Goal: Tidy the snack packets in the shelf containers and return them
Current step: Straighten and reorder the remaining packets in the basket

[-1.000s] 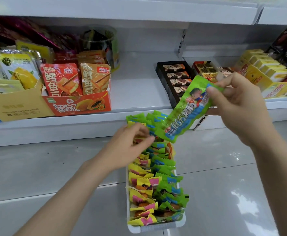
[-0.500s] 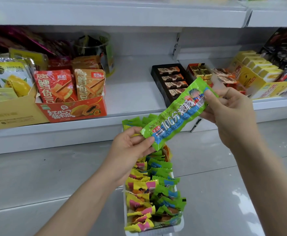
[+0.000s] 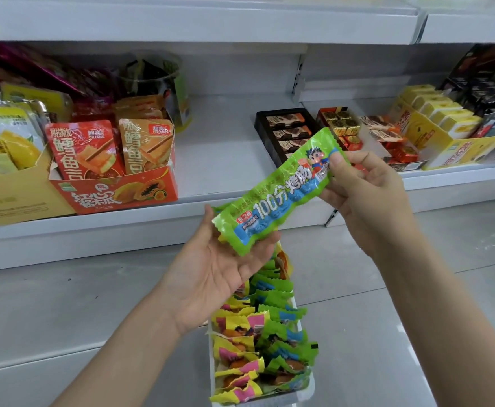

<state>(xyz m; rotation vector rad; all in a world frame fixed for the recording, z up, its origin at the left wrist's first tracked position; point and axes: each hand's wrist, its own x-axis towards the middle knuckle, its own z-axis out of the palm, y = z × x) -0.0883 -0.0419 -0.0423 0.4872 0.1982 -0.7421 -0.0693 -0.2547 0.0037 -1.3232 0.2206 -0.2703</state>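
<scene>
A long green and blue sausage packet (image 3: 281, 190) is held slanted in front of the shelf. My right hand (image 3: 363, 198) pinches its upper right end between thumb and fingers. My left hand (image 3: 216, 271) lies palm up under its lower left end, fingers fairly straight, the packet resting on them. Below both hands a narrow white tray (image 3: 212, 377) stands on the grey floor, filled with several green and yellow-pink packets (image 3: 269, 333) set in two rows. My left hand hides the tray's far end.
The white shelf (image 3: 219, 160) holds a red carton of fish-snack pouches (image 3: 114, 192), a yellow carton (image 3: 14, 198), a black chocolate tray (image 3: 287, 133) and a yellow box of bars (image 3: 451, 133). A bare gap lies between the red carton and the black tray.
My right hand lowered the green packet toward level and turned its printed face up. My left hand left the tray's packets, opened palm up and came under the packet's lower end.
</scene>
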